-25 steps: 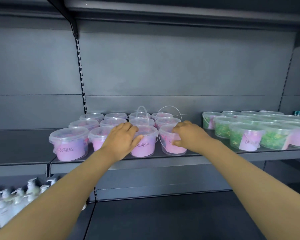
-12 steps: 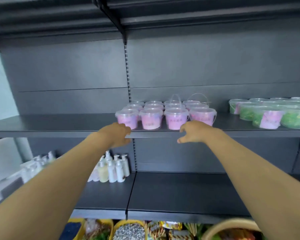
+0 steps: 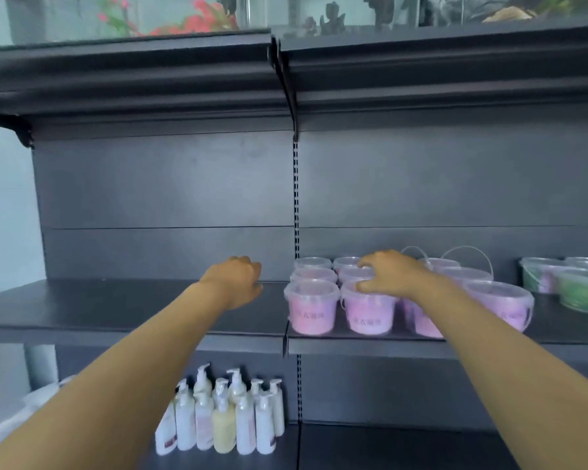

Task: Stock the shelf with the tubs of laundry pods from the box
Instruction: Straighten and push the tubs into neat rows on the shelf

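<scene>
Several clear tubs of pink laundry pods (image 3: 312,310) stand in rows on the dark middle shelf (image 3: 116,310), just right of the upright. My right hand (image 3: 392,276) lies on top of them, fingers spread over the lids, with the thumb at the rim of the second front tub (image 3: 369,317). My left hand (image 3: 235,283) hovers over the bare shelf left of the tubs, fingers curled, holding nothing. Two tubs at the back have their thin handles raised. The box is not in view.
Tubs of green pods (image 3: 584,295) stand at the far right of the same shelf. White and yellow pump bottles (image 3: 224,418) are grouped on the lower shelf. An upper shelf (image 3: 184,83) overhangs the tubs.
Both hands dropped away from the front tubs, then came back up. The right hand now lies on the lids; the left has shifted left over bare shelf. The view has tilted upward.
</scene>
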A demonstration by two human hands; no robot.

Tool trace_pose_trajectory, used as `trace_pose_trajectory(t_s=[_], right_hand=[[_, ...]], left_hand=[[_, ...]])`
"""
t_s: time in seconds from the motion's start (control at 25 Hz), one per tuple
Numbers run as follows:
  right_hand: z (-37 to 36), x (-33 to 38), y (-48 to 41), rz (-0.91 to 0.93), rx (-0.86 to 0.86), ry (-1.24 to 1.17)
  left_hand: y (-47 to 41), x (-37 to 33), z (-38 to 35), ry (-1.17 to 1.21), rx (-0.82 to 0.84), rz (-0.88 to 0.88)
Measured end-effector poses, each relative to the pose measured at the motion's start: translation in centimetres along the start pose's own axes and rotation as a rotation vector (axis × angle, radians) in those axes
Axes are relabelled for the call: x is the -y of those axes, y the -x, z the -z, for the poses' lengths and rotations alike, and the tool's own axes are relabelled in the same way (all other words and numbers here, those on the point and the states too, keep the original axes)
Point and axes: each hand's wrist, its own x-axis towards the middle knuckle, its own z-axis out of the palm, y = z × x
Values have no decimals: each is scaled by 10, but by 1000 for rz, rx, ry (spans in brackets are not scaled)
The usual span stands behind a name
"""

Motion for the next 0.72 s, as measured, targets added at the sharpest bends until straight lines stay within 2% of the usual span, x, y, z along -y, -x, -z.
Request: trace_pose_trajectory(t_s=[0.32, 0.52, 0.72], right_hand=[[-22, 2, -67, -53, 22, 75], [-45, -31, -100, -34, 67, 58], [-57, -79, -162, 67, 143, 85]], left_hand=[[-103, 8, -39, 204, -70, -173], [-154, -7, -58, 301, -128, -307], [-213, -27, -84, 320, -138, -381]])
